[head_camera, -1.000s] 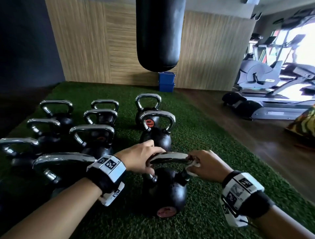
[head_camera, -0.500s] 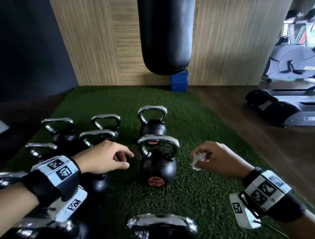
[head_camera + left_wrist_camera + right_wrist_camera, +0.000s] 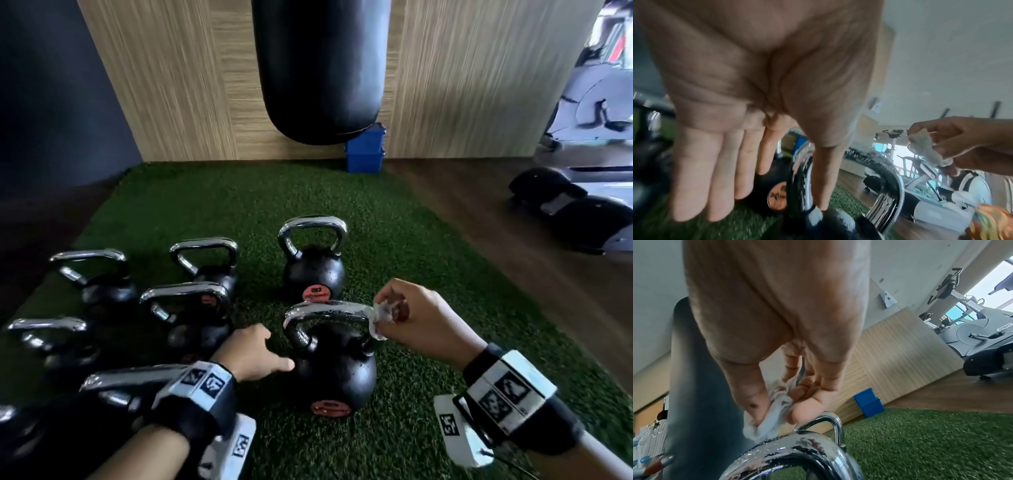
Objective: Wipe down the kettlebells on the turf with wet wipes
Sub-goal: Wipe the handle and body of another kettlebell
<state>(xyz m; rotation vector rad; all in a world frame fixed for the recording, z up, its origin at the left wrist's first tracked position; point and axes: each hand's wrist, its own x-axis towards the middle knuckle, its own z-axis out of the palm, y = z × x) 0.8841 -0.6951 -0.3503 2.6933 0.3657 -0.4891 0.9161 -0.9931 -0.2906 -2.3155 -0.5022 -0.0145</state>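
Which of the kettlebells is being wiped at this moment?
The nearest kettlebell in the right-hand column: only its chrome handle meets the wet wipe pinched in the right hand.

Your black kettlebell (image 3: 334, 371) stands upright on the green turf (image 3: 404, 240), its chrome handle (image 3: 329, 310) beaded wet, the crumpled white wipe (image 3: 380, 317) touching its right corner.

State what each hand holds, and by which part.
The right hand pinches a crumpled wet wipe by its bunched middle, on the kettlebell handle. The left hand holds nothing.
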